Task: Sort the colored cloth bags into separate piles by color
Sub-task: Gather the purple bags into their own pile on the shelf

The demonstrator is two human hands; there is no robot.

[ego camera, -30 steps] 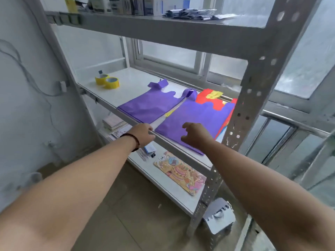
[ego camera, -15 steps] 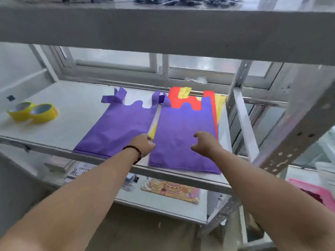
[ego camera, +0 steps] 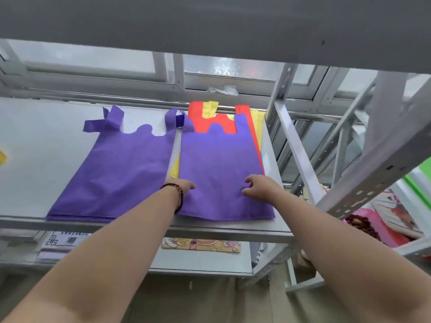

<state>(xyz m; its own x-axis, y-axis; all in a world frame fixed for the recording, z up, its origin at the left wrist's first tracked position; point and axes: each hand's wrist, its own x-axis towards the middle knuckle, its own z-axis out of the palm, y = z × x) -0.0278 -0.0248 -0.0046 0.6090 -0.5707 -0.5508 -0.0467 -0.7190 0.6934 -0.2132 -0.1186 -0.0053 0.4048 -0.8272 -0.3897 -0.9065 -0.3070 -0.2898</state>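
Observation:
On the grey shelf (ego camera: 35, 141) a purple bag pile (ego camera: 123, 173) lies flat at the left. To its right is a mixed stack topped by another purple bag (ego camera: 217, 157). A red bag (ego camera: 198, 115) and a yellow bag (ego camera: 257, 129) stick out from beneath it. My left hand (ego camera: 184, 186) lies at the left edge of that top purple bag, with its fingers mostly hidden behind the wrist. My right hand (ego camera: 258, 187) sits on the bag's right side, its curled fingers and thumb pinching the cloth, which puckers there.
An upper shelf board (ego camera: 210, 24) hangs low overhead. Perforated metal uprights (ego camera: 296, 145) stand just right of the stack, with a window behind. A yellow tape roll (ego camera: 2, 157) shows at the left edge. A lower shelf holds a picture board (ego camera: 200, 244) and papers (ego camera: 63, 241). A pink tray (ego camera: 382, 231) is at the right.
The view has moved in closer under the upper shelf. Both hands came down onto the right-hand purple bag, the left at its left edge and the right on its right side.

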